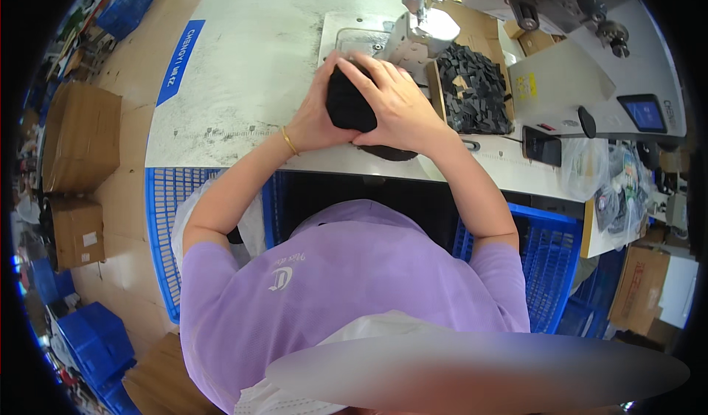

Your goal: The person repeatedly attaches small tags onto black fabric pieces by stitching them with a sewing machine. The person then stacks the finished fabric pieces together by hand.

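Observation:
Between my two hands is a black, rounded piece that looks like fabric (348,99), held over the sewing table just in front of the sewing machine head (422,35). My left hand (317,114) wraps its left side, with fingertips along the top. My right hand (404,109) closes over it from the right, fingers reaching across its upper edge and thumb near the lower end. Below my right palm, the rim of a dark brown-black piece (391,153) shows at the table's front edge; whether it belongs to the black piece I cannot tell.
A cardboard box of small black pieces (473,90) stands right of the machine head. Farther right lie a phone (542,146) and clear plastic bags (590,168). Blue crates (164,230) sit under the table's front edge. Cardboard boxes (81,135) line the floor at left.

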`<state>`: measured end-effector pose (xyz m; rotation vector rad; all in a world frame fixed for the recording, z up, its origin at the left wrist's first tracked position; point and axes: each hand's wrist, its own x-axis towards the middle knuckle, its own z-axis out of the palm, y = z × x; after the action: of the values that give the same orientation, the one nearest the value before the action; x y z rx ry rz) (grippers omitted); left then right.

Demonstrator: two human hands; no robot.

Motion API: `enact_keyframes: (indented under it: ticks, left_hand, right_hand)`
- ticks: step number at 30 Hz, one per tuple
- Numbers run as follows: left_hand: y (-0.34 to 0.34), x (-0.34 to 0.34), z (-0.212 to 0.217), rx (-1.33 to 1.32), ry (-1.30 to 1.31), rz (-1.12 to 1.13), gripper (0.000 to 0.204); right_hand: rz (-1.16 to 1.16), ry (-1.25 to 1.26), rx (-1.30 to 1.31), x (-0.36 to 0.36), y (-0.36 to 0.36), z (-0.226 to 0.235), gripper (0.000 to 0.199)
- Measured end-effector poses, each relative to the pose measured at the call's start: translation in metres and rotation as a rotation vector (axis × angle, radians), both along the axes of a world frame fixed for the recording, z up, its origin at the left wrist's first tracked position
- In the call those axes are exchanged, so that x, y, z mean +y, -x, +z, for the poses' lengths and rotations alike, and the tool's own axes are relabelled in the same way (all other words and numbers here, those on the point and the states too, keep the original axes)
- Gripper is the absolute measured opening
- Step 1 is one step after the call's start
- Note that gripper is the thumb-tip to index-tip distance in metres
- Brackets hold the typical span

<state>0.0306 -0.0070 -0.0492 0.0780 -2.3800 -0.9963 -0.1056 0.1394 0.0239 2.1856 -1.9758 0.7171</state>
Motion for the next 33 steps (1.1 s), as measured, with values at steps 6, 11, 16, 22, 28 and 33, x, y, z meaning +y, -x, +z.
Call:
enact_keyframes:
  ticks: [6, 11, 16, 22, 28, 33]
  left_hand:
    - [-0.024, 0.005, -0.013, 0.099, -0.099, 0.035, 0.121]
    - [-0.026, 0.007, -0.005, 0.075, -0.218, -0.039, 0.131]
    - [-0.025, -0.013, -0.008, 0.036, -0.315, -0.073, 0.147]
    - [-0.013, -0.008, -0.01, 0.04, -0.246, -0.214, 0.145]
    - [-0.012, -0.007, -0.004, 0.025, -0.243, -0.117, 0.141]
    - [-0.016, 0.005, 0.005, 0.024, -0.075, -0.061, 0.137]
  right_hand:
    - [-0.068, -0.007, -0.217, 0.034, 0.011, -0.012, 0.109]
    - [-0.144, 0.162, -0.579, 0.041, -0.014, -0.059, 0.115]
    - [-0.066, 0.299, -0.706, 0.028, 0.003, -0.064, 0.121]
    - [-0.099, 0.238, -0.518, 0.028, 0.004, -0.064, 0.117]
    - [-0.093, 0.362, -0.21, 0.028, -0.009, -0.009, 0.099]
    - [0.044, 0.063, 0.041, -0.001, -0.028, -0.009, 0.1]
